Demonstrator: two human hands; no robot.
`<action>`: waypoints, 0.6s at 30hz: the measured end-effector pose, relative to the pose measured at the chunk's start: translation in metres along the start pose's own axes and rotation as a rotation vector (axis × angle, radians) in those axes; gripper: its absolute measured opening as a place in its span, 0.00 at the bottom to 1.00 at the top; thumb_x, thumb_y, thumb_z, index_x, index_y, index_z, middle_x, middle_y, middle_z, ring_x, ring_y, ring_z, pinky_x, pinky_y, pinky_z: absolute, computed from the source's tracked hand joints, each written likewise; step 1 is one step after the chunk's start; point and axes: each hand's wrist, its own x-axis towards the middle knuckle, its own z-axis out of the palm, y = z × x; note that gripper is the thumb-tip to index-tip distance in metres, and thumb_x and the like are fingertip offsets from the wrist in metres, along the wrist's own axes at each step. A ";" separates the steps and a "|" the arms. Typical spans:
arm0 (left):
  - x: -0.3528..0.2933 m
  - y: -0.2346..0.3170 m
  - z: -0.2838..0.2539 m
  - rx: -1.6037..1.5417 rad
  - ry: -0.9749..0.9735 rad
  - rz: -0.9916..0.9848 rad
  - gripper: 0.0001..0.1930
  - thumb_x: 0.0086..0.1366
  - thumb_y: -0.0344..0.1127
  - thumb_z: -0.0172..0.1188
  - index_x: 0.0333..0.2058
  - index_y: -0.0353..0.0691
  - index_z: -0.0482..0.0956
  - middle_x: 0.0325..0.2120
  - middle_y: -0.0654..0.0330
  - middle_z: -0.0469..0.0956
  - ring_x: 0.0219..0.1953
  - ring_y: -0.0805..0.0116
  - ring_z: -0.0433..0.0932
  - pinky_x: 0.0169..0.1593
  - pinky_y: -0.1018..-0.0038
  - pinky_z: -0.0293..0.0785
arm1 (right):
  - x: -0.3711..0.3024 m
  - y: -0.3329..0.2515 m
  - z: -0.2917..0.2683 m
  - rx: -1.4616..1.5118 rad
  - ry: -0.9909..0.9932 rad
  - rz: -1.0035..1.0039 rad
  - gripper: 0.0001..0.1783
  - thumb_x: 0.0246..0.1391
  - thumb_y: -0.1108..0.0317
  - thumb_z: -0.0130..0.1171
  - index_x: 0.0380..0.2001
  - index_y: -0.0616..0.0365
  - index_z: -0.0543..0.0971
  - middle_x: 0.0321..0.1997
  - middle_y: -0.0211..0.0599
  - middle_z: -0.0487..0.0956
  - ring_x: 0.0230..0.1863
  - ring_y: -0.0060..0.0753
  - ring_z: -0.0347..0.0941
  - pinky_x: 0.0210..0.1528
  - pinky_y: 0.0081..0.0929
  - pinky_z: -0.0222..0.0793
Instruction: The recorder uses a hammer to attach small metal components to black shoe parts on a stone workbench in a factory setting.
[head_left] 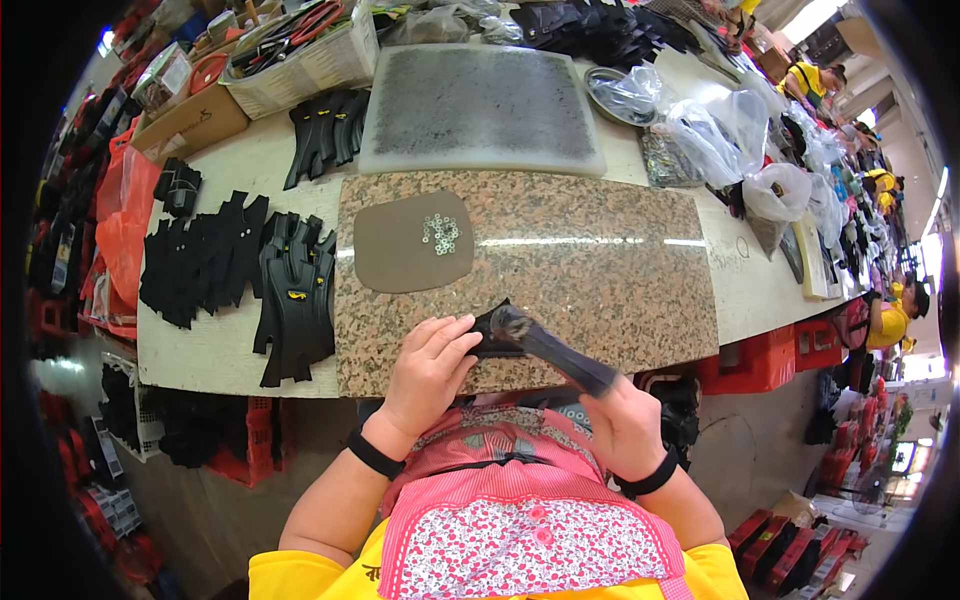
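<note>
My right hand [624, 428] is closed around the dark handle of a hammer [570, 358]. The hammer's worn head is low over a black piece [492, 346] at the near edge of a speckled granite slab [600, 290], hiding part of it. With its fingertips, my left hand [428, 368] holds the left side of that piece against the stone; its thumb is hard to see. Farther back on the slab, a brown rounded mat [385, 250] carries a small cluster of silver ring-shaped metal parts [440, 234].
Black cut pieces with yellow marks [298, 290] and plain black pieces [200, 250] lie left of the slab. Behind it is a pale, dark-smudged board [480, 110]. A white box of tools [300, 70] stands back left, with clear plastic bags [715, 135] at the right.
</note>
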 end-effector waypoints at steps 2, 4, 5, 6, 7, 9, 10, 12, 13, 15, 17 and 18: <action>0.001 0.001 -0.001 0.001 0.012 0.012 0.17 0.52 0.27 0.66 0.44 0.39 0.78 0.49 0.57 0.77 0.53 0.55 0.73 0.57 0.60 0.69 | -0.006 0.005 0.006 0.192 0.174 -0.089 0.36 0.47 0.77 0.60 0.62 0.46 0.70 0.22 0.36 0.68 0.20 0.39 0.71 0.22 0.35 0.68; 0.000 0.002 -0.001 -0.004 0.004 0.005 0.18 0.52 0.27 0.66 0.44 0.39 0.78 0.49 0.57 0.77 0.53 0.54 0.73 0.57 0.60 0.69 | -0.003 0.002 0.008 -0.015 -0.045 0.007 0.35 0.48 0.77 0.60 0.62 0.48 0.71 0.26 0.39 0.73 0.25 0.39 0.76 0.25 0.33 0.71; 0.002 0.001 -0.002 -0.010 0.003 0.004 0.18 0.53 0.27 0.66 0.44 0.40 0.78 0.49 0.57 0.77 0.53 0.54 0.73 0.57 0.60 0.69 | -0.003 0.004 0.011 -0.010 -0.062 0.040 0.34 0.48 0.77 0.60 0.61 0.48 0.71 0.27 0.41 0.74 0.26 0.40 0.76 0.26 0.33 0.72; 0.003 0.000 -0.001 -0.008 0.003 0.011 0.18 0.53 0.27 0.66 0.44 0.40 0.78 0.49 0.57 0.77 0.53 0.54 0.73 0.57 0.60 0.69 | -0.003 0.009 0.016 -0.005 -0.078 0.072 0.33 0.49 0.76 0.60 0.61 0.48 0.71 0.29 0.43 0.75 0.28 0.41 0.77 0.28 0.32 0.72; 0.003 0.000 0.001 -0.004 0.001 0.013 0.18 0.53 0.27 0.66 0.44 0.40 0.78 0.50 0.57 0.77 0.53 0.54 0.73 0.58 0.60 0.69 | -0.004 0.014 0.018 -0.007 -0.070 0.074 0.33 0.49 0.76 0.60 0.61 0.48 0.71 0.29 0.43 0.75 0.28 0.41 0.77 0.28 0.32 0.72; 0.002 0.002 0.002 -0.002 -0.003 0.019 0.18 0.53 0.27 0.65 0.45 0.40 0.78 0.50 0.57 0.76 0.53 0.54 0.72 0.58 0.60 0.68 | -0.009 0.026 0.019 0.155 0.070 0.062 0.31 0.55 0.77 0.57 0.63 0.48 0.70 0.27 0.37 0.75 0.26 0.32 0.75 0.28 0.26 0.71; 0.003 0.004 0.002 0.032 -0.021 0.017 0.19 0.53 0.26 0.64 0.46 0.41 0.78 0.50 0.57 0.76 0.53 0.54 0.72 0.58 0.60 0.68 | -0.010 0.029 0.019 0.150 0.076 0.066 0.31 0.55 0.77 0.57 0.63 0.48 0.70 0.27 0.37 0.75 0.26 0.32 0.75 0.28 0.26 0.71; 0.005 0.014 0.004 0.033 -0.039 0.027 0.20 0.54 0.26 0.63 0.47 0.42 0.78 0.50 0.56 0.75 0.53 0.54 0.72 0.58 0.59 0.67 | -0.020 0.035 0.013 0.673 0.206 0.397 0.30 0.59 0.78 0.52 0.66 0.51 0.67 0.26 0.28 0.73 0.26 0.20 0.70 0.31 0.19 0.68; 0.005 0.011 -0.001 0.122 -0.058 0.046 0.21 0.53 0.25 0.61 0.48 0.44 0.79 0.49 0.56 0.74 0.53 0.53 0.71 0.58 0.59 0.67 | -0.014 0.040 0.018 0.709 0.326 0.371 0.29 0.64 0.76 0.47 0.68 0.53 0.63 0.27 0.22 0.71 0.23 0.09 0.58 0.25 0.10 0.57; 0.004 0.009 0.000 0.205 -0.091 0.063 0.24 0.53 0.24 0.58 0.50 0.48 0.79 0.48 0.54 0.73 0.52 0.52 0.71 0.57 0.58 0.66 | -0.004 0.043 0.011 0.695 0.470 0.465 0.29 0.62 0.77 0.48 0.67 0.53 0.64 0.28 0.23 0.72 0.24 0.11 0.60 0.27 0.12 0.60; 0.007 0.012 0.002 0.193 -0.090 0.051 0.24 0.52 0.24 0.59 0.50 0.48 0.79 0.49 0.54 0.72 0.52 0.52 0.71 0.57 0.57 0.66 | -0.006 0.074 0.013 0.484 0.573 0.407 0.30 0.60 0.78 0.50 0.66 0.52 0.67 0.31 0.27 0.72 0.28 0.17 0.63 0.34 0.16 0.64; 0.007 0.013 0.001 0.203 -0.095 0.044 0.24 0.52 0.24 0.60 0.50 0.48 0.79 0.49 0.55 0.72 0.52 0.52 0.70 0.57 0.57 0.66 | -0.007 0.087 0.015 0.337 0.602 0.341 0.30 0.58 0.79 0.51 0.65 0.50 0.68 0.31 0.31 0.71 0.30 0.22 0.65 0.38 0.18 0.65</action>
